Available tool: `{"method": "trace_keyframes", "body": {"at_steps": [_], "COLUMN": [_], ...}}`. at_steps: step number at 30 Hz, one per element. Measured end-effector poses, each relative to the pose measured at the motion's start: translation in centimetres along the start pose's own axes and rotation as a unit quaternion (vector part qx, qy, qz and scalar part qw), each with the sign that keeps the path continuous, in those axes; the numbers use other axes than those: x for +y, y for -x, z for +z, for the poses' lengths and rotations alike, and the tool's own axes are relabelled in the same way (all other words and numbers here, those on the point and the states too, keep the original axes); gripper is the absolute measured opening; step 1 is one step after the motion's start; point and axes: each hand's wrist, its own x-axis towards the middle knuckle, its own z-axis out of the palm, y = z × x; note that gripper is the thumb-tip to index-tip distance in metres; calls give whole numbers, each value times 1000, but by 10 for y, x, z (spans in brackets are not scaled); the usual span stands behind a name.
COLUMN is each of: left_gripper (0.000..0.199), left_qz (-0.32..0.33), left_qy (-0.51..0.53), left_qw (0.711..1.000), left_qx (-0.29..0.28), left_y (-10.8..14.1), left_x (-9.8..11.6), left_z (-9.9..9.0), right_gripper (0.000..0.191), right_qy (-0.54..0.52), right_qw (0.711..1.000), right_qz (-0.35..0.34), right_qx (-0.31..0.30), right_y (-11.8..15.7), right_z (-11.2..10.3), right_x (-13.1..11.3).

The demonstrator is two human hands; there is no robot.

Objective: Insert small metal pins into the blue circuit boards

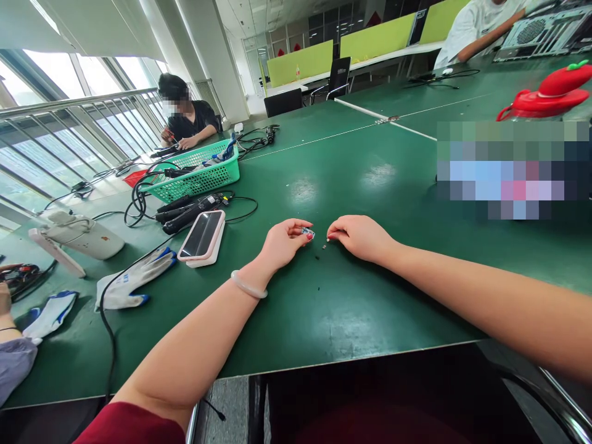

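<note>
Pinched in the fingers of my left hand [283, 243] is a small circuit board [308, 233], held just above the green table [361, 296]. My right hand [358, 236] is a short way to its right, thumb and forefinger closed on a tiny pale part [328, 239] too small to name. Below and between the two hands lie several tiny bits, among them a dark piece [317, 258] and another dark speck [319, 288] nearer to me.
A phone [202, 235] in a pink case, dark cylindrical tools [189, 213], a green basket [203, 182] and work gloves [127, 285] lie left. A red-lidded bottle [546, 102] stands right. One person [189, 120] sits beyond the basket, another [476, 31] at far right; a sleeve [16, 364] shows left.
</note>
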Motion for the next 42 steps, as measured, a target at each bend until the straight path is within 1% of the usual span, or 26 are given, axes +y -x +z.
{"method": "trace_keyframes", "body": {"at_steps": [3, 10, 13, 17, 22, 26, 32, 36, 39, 42], "left_gripper": [30, 30, 29, 28, 29, 29, 29, 30, 31, 32], "left_qz": [23, 32, 34, 35, 39, 39, 35, 35, 47, 60], "left_qy": [-61, -99, -131, -150, -162, -164, -158, -166, -175, -174], "left_qw": [998, 995, 991, 988, 986, 986, 987, 985, 983, 983], "left_qx": [13, -1, 5, 9, 13, 11, 5, -1, -10, -26], "left_y": [0, 4, 7, 8, 7, 6, 7, 7, 9, 12], "left_x": [-3, 4, 8, 10, 7, 7, 8, 7, 9, 12], "left_z": [-1, 1, 1, 0, 0, 0, 0, 0, 1, 3], "right_gripper": [20, 17, 16, 16, 15, 11, 18, 18, 18, 18], "right_qy": [11, -49, -57, -31, -14, 8, 64, 85, 67, 47], "right_qw": [1000, 998, 998, 999, 999, 998, 994, 992, 994, 992], "right_qz": [14, 32, 13, -11, -21, -29, -76, -84, -85, -104], "right_qx": [6, 33, 9, -29, -45, -53, -40, -30, 7, 47], "right_y": [0, 2, 3, 5, 5, 6, 6, 7, 9, 10], "right_z": [-2, -1, -1, -5, -9, -8, 0, 0, -1, -1], "right_x": [1, -1, -6, -9, -6, -3, -3, -5, -9, -15]}}
